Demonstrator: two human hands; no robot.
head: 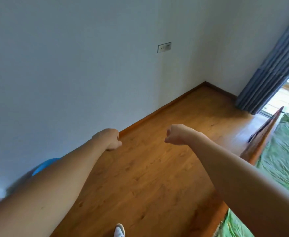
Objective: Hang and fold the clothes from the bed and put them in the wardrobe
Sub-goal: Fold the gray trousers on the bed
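A pale wall [72,65] and a wooden floor [149,177] are recorded across most of the view. The bed [261,142], with a wooden frame, is seen only at the right edge, covered by a rumpled green sheet [284,151]. No clothes are visible on the part shown, and the wardrobe is not in view. A blue pleated curtain [268,69] hangs in the far right corner. Both arms are held out over the floor. The left hand [109,139] and the right hand [175,135] are curled into fists, apart from each other, with nothing held in either. A blue object [43,165] is partly hidden behind the left arm and cannot be identified. A socket plate [164,47] is noted on the wall and a shoe [119,230] at the bottom edge. The clothes are judged to be light, soft and limp. Hold is best taken at shoulder seams or collar for hanging, and at the hem corners for folding.
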